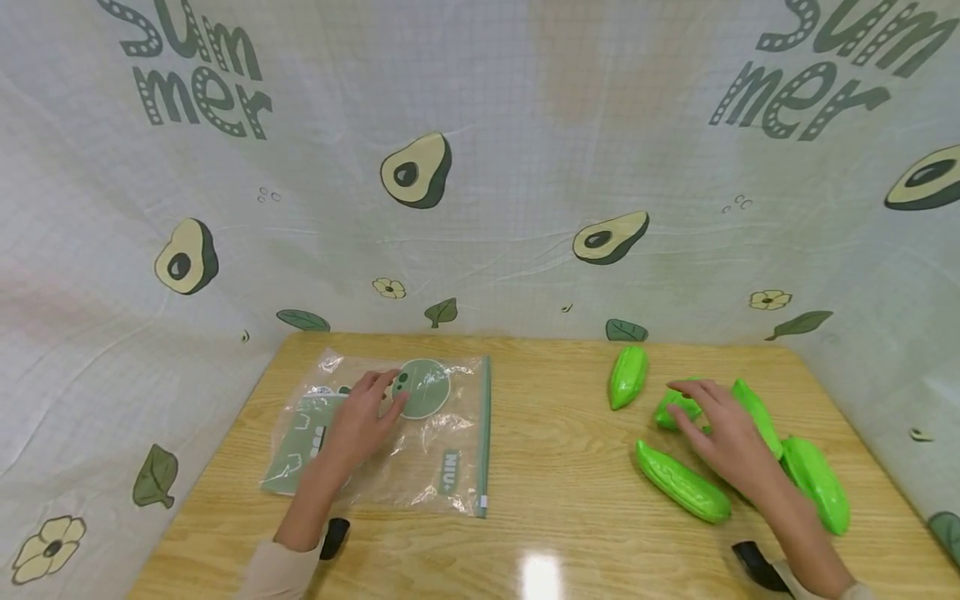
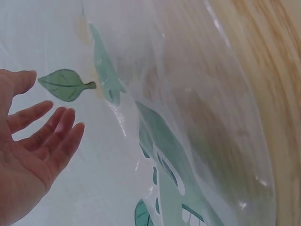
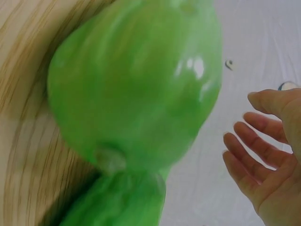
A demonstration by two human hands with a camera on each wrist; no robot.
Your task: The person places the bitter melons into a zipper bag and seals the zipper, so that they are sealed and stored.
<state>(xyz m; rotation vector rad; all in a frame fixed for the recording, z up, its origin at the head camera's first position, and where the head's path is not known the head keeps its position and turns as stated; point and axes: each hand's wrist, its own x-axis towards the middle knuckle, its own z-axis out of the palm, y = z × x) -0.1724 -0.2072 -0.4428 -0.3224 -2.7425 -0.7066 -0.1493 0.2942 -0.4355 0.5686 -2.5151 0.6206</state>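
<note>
Clear zip bag (image 1: 442, 442) lies flat, slightly wrinkled, on the left part of the wooden tabletop (image 1: 555, 467). Above it is the left hand (image 1: 371, 412), its fingers released and loosely bent. The right hand (image 1: 720, 425), its fingers likewise released, hangs over the glossy green gourds (image 1: 682, 482), five of them visible, grouped on the right side.

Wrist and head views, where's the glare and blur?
In the head view, white glare on the table, glints on the plastic bag; in the left wrist view, the bag looks hazy; in the right wrist view, the near green vegetable looks soft, with white highlights.
</note>
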